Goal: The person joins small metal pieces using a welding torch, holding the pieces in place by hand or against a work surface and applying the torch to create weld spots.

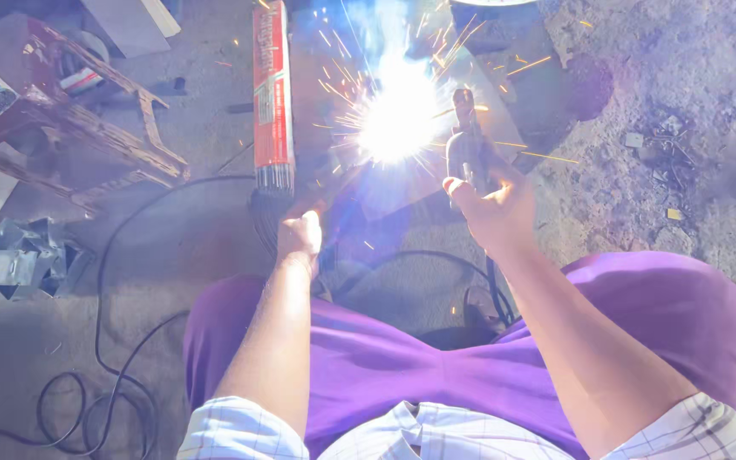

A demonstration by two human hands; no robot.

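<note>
My right hand (494, 204) grips a dark welding electrode holder (465, 140) that points up toward a blinding white arc (398, 119) throwing sparks over a flat metal plate (487, 94) on the ground. My left hand (300, 238) is closed, resting low beside the plate's near left edge; glare hides what it presses or holds. I squat over the work in purple trousers (385, 358).
A long red box of welding rods (273, 94) lies left of the plate, rod ends sticking out. A rusty metal frame (70, 128) and crumpled sheet metal (23, 260) sit to the left. Black cables (100, 341) loop across the concrete floor. Small scraps (666, 153) lie on the right.
</note>
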